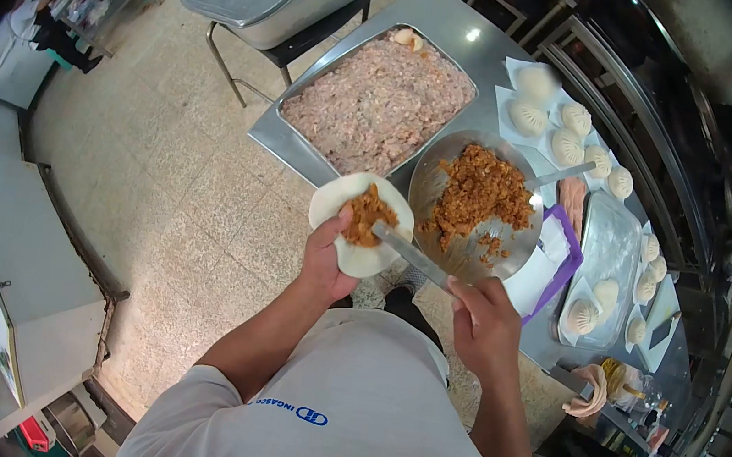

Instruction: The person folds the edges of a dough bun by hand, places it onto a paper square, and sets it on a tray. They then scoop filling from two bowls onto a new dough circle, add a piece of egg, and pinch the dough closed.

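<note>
Left hand [322,260]: clamped on the edge of a round of dough [360,261], thumb above, other fingers hidden beneath. Right hand [485,323]: closed round the handle of a flat metal spatula [418,256], its tip set against the brown filling [370,210] on the dough.

Position of dough: held off the bench [441,12], just beside the steel bowl [463,262], near the tray of pale mince [441,53].

Risks, as judged: filling could be dropped to the floor [225,210] if the dough is tilted; a thin spot could be torn by a hard-pressed spatula edge; the rim could be soiled, and made hard to seal, if filling is spread too wide.

Surroundings: a second utensil [561,175], leaned out over the bowl's far rim and liable to be caught by a sleeve; a purple-edged tray [575,256] and a metal tray [607,237] beyond, with pleated buns [568,147] on paper. Reach to the buns is partly obstructed by bowl and utensil.
</note>
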Motion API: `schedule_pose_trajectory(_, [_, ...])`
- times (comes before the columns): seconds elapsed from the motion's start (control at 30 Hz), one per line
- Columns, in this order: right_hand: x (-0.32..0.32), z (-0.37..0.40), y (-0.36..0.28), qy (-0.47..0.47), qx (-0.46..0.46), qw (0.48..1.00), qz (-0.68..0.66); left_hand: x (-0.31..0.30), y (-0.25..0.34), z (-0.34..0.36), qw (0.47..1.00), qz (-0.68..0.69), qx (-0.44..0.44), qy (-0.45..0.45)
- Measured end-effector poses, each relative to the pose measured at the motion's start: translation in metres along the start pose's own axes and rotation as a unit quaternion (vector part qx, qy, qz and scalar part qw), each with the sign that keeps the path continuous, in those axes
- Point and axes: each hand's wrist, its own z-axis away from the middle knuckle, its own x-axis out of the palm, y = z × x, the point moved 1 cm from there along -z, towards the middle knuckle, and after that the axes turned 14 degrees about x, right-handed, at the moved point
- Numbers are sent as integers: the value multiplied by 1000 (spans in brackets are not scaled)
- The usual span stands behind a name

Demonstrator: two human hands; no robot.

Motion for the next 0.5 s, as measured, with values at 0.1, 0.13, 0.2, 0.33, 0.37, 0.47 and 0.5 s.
schedule_pose_trajectory(0.1, [0,0,-5,57,-9,998,-37,19,2,-8,999,-33,27,-3])
schedule_pose_trajectory(0.13, [11,-5,-1,71,-33,997,-10,30,3,-8,1000,-16,18,-21])
schedule_pose_trajectory(0.2, [12,-3,2,91,-50,994,17,38,0,-8,999,-35,20,-33])
schedule_pose_trajectory(0.33, [-12,3,2,32,-21,999,-21,39,5,-7,994,72,44,-75])
schedule_pose_trajectory(0.37, [-21,5,5,10,-14,999,-45,32,10,-12,994,70,40,-78])
schedule_pose_trajectory(0.47, [-30,7,14,25,49,991,-120,-8,24,-26,986,-107,-82,-97])
schedule_pose_trajectory(0.5, [-29,7,17,26,51,991,-121,-5,22,-21,986,-108,-85,-97])
